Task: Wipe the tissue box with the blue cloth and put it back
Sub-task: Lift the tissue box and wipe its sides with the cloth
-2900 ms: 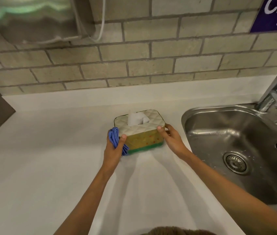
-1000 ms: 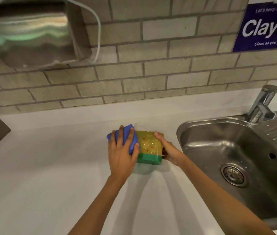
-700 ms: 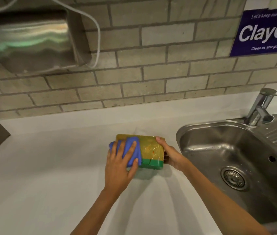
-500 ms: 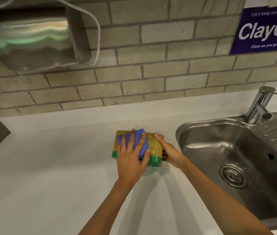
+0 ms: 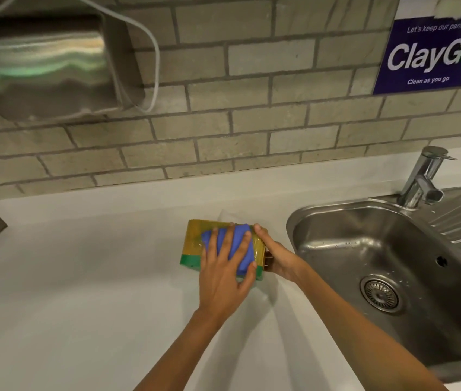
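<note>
The tissue box [image 5: 192, 244], yellow with a green band along its near edge, is tipped so a yellow side faces up, on the white counter [image 5: 82, 292] just left of the sink. My left hand [image 5: 223, 275] lies flat on that face with fingers spread, pressing the folded blue cloth [image 5: 240, 249] onto the box's right half. My right hand [image 5: 277, 256] grips the box's right end, thumb on top. A bit of white tissue [image 5: 225, 215] shows behind the box.
A steel sink [image 5: 392, 263] with a drain and a tap [image 5: 423, 179] lies right of the box. A brick wall runs along the back, with a metal dispenser [image 5: 46, 66] at upper left and a blue sign [image 5: 435, 55] at upper right.
The box was tipped from upright onto its side. My left hand slid the blue cloth from the box's left end across the upturned face to its right half.
</note>
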`<action>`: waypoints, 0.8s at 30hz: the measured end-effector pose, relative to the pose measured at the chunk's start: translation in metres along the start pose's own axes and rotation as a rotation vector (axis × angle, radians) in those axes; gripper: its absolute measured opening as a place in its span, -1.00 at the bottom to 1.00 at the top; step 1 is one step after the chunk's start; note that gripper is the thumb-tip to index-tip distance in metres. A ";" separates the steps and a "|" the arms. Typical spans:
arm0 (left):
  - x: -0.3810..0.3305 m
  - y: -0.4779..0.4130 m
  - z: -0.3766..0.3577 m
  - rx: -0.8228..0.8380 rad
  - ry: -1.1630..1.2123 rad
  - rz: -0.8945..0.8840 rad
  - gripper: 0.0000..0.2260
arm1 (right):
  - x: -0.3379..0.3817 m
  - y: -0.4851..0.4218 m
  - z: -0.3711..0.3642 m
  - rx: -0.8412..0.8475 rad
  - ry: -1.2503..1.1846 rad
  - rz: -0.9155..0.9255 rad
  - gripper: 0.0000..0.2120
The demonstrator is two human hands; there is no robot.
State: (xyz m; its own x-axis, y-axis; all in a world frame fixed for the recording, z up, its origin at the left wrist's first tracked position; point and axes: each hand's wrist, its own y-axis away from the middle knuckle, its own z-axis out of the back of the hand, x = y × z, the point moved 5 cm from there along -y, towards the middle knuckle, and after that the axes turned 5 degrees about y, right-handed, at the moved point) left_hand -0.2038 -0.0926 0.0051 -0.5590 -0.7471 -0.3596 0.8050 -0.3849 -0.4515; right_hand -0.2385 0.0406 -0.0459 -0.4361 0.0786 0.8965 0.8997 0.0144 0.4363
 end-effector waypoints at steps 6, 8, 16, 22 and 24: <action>0.016 0.009 0.007 -0.048 0.016 -0.092 -0.49 | -0.003 0.000 -0.001 0.001 -0.004 -0.020 -0.12; 0.007 0.004 0.006 -0.078 0.046 0.081 -0.49 | -0.002 0.001 -0.004 0.019 -0.034 -0.019 -0.22; -0.014 -0.008 -0.012 -0.079 -0.082 0.199 -0.47 | -0.006 0.001 -0.006 0.011 -0.067 -0.013 -0.41; -0.015 -0.014 -0.019 -0.049 -0.054 0.381 -0.44 | -0.004 -0.003 -0.011 -0.017 -0.032 0.032 -0.52; -0.021 -0.007 -0.017 -0.053 -0.091 0.265 -0.45 | -0.002 -0.005 -0.009 -0.017 -0.025 0.057 -0.43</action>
State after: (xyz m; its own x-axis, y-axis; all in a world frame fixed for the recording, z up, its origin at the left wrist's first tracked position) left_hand -0.2011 -0.0654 0.0015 -0.3081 -0.8644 -0.3975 0.9078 -0.1421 -0.3946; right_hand -0.2420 0.0313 -0.0493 -0.3832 0.1035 0.9178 0.9224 -0.0081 0.3860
